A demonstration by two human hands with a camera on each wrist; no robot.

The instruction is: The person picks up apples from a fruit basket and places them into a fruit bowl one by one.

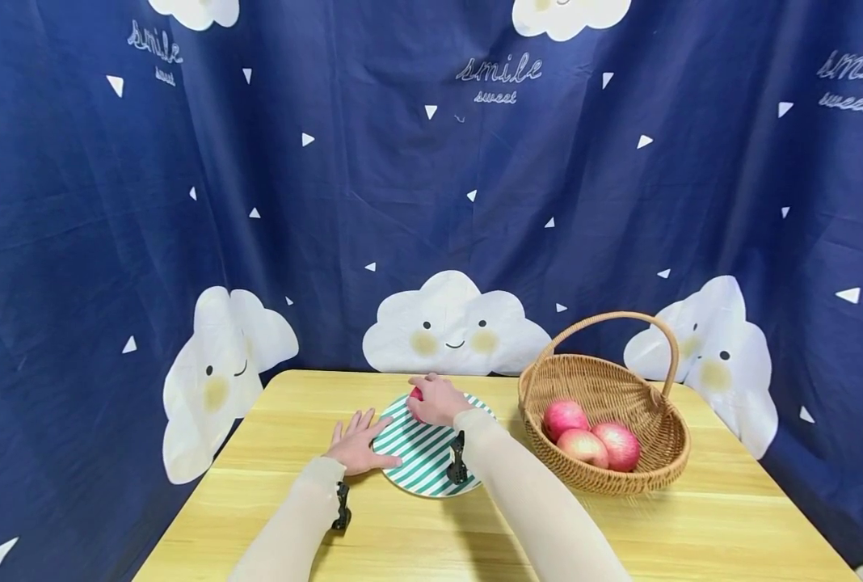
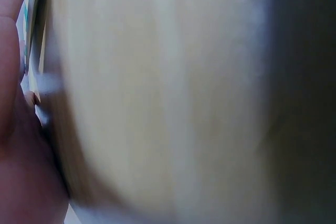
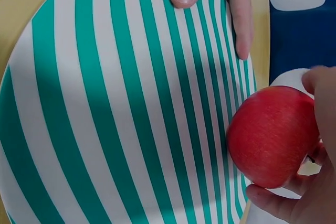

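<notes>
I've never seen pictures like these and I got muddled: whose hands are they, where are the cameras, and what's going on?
There's no robot here, just a person's left hand and right hand. The big picture comes from a camera worn on the head, looking forward and down. The smaller ones come from the left wrist camera and the right wrist camera; the left one is mostly blurry.

On the wooden table lies a round green-and-white striped board. A wicker basket stands to its right, with three apples showing inside. The right hand holds a red apple by the board's far side. The left hand is spread at the board's left edge, holding nothing.
</notes>
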